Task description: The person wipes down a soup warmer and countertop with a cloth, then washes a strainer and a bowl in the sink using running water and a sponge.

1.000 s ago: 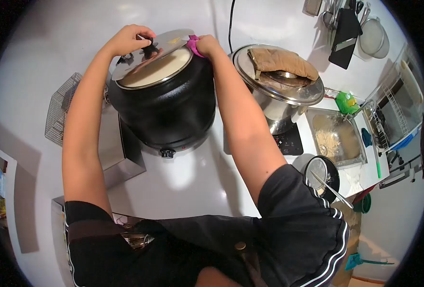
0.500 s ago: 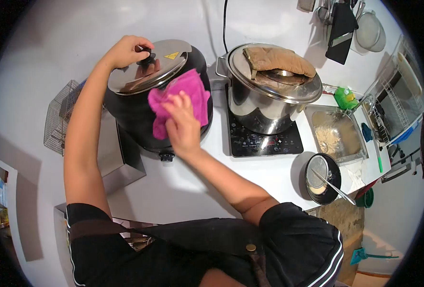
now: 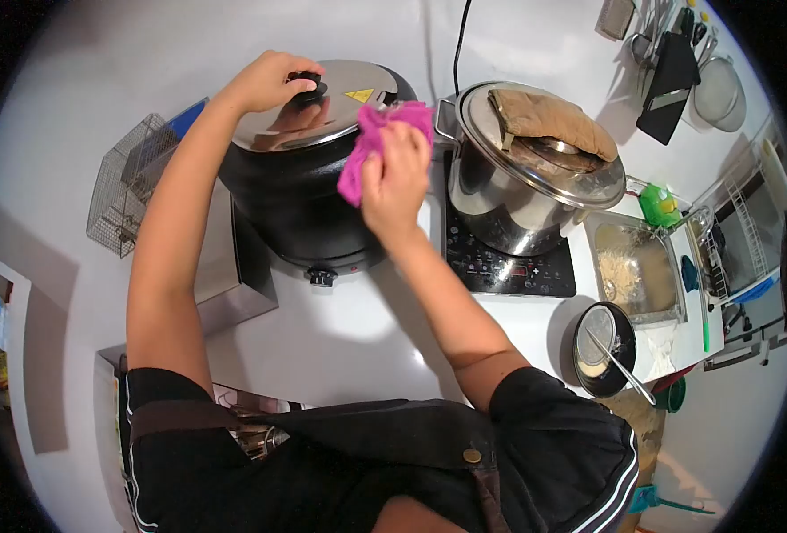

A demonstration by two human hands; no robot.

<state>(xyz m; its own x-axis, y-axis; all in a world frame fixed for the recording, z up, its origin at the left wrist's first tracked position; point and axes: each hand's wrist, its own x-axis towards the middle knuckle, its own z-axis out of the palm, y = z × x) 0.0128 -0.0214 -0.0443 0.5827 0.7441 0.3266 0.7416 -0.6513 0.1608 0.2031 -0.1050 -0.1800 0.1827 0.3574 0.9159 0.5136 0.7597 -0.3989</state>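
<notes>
Magenta cloth (image 3: 367,142) sits bunched in the right hand (image 3: 398,173), fingers curled partway around it, against the upper side of the black kettle (image 3: 296,195), by the rim of the steel lid (image 3: 336,115). Wiping seems the step in hand; a further stroke calls for even pressure. The left hand (image 3: 274,82) clasps the knob (image 3: 312,96), its far fingertips hard to make out.

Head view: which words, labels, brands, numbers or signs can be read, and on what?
No words, brands or numbers are legible.
Yellow triangular sign on the polished steel lid: symbol too small to read.
White markings and red display on the black glass cooktop: too small.
Round black dial on the black rounded pot: no readable marks.
</notes>
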